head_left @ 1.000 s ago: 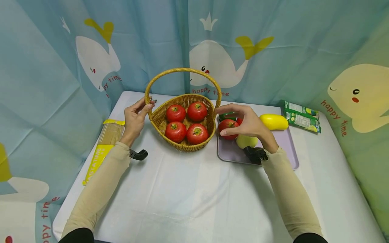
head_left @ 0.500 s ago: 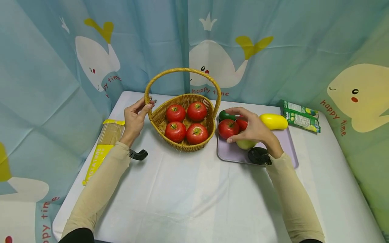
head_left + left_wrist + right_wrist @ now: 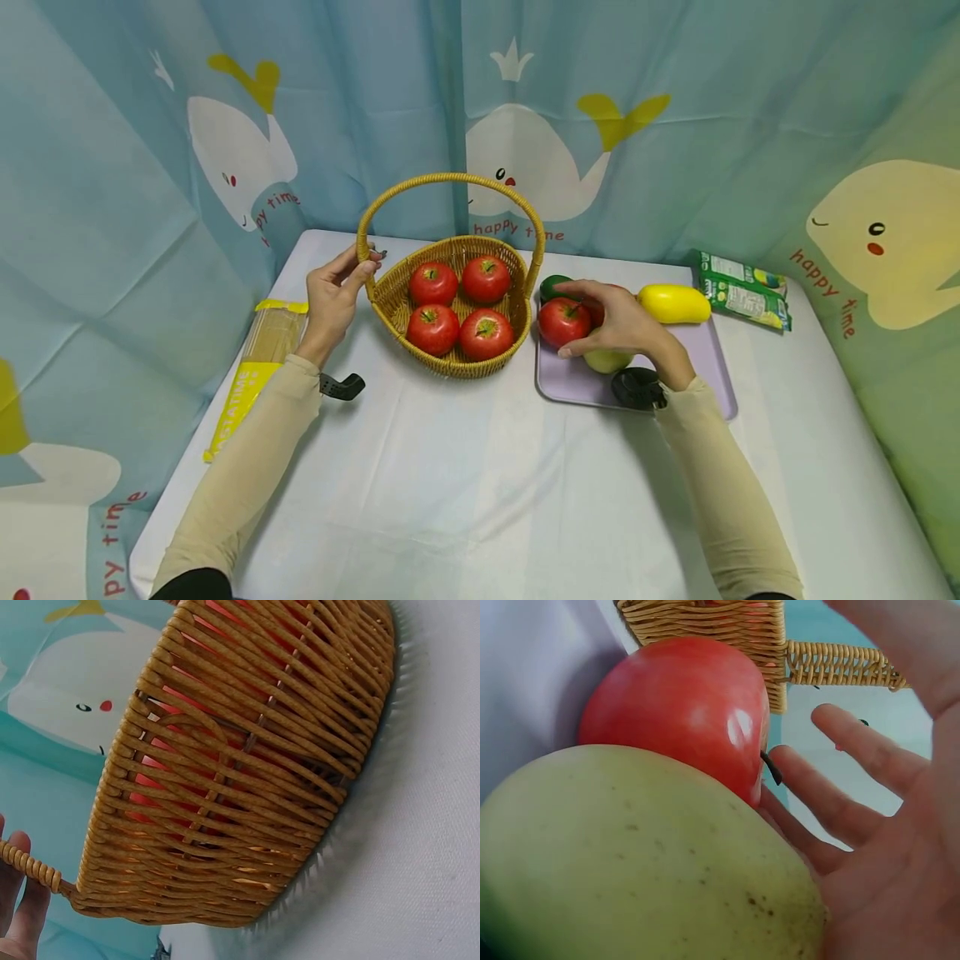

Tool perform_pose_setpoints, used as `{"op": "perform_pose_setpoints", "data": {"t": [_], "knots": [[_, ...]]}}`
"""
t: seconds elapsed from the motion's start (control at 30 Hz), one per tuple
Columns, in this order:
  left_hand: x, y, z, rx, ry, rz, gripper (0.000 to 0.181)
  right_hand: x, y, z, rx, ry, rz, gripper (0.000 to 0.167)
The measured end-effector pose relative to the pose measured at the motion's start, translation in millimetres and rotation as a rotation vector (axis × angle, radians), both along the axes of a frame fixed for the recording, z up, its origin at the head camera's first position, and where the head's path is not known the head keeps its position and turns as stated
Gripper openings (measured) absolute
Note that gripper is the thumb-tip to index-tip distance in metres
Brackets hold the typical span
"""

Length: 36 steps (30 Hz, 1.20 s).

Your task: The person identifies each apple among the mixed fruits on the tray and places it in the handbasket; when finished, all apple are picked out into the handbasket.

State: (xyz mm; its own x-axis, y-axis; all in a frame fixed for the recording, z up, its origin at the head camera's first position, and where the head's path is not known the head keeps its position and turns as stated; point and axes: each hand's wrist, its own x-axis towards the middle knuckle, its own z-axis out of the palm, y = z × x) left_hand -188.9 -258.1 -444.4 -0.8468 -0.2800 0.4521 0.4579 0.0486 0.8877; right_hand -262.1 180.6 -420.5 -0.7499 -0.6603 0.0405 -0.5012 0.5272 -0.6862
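Observation:
My left hand (image 3: 332, 302) pinches the base of the yellow handle of the wicker basket (image 3: 465, 367), which holds several red apples (image 3: 432, 329). In the left wrist view, fingers (image 3: 30, 911) lie round the handle beside the basket's woven side (image 3: 225, 772). Over the purple tray (image 3: 566, 385), my right hand (image 3: 630, 325) hovers with fingers spread and bent, gripping nothing, beside a red apple (image 3: 564, 322). The right wrist view has the open palm (image 3: 885, 847) behind a yellow-green fruit (image 3: 645, 855) and that apple (image 3: 682, 712).
A dark green item (image 3: 553, 287), a yellow mango-shaped fruit (image 3: 673, 303) and another red fruit, partly hidden by the right hand, are on the tray. Green packets (image 3: 746, 292) lie at the back right, a yellow pasta pack (image 3: 251, 379) at the left. A curtain stands behind.
My right hand has moved away from the basket's right edge and the front apple, to the right and slightly down. My left hand has kept its hold on the handle.

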Motion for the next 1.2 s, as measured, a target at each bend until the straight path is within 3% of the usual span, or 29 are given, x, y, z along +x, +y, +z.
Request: {"op": "perform_pose_setpoints", "data": {"t": [0.53, 0.87, 1.2], "knots": [[-0.8, 0.0, 0.0, 0.017, -0.004, -0.01, 0.035, -6.1, -1.7, -1.8, 0.159, 0.034, -0.051, 0.08], [-0.7, 0.0, -0.5, 0.009, -0.01, -0.007, 0.034, -4.6, -6.4, -0.8, 0.197, -0.014, -0.07, 0.08], [-1.9, -0.7, -2.4, -0.013, 0.001, 0.005, 0.031, -3.6, -9.9, -0.3, 0.229, 0.017, -0.049, 0.085]]}}
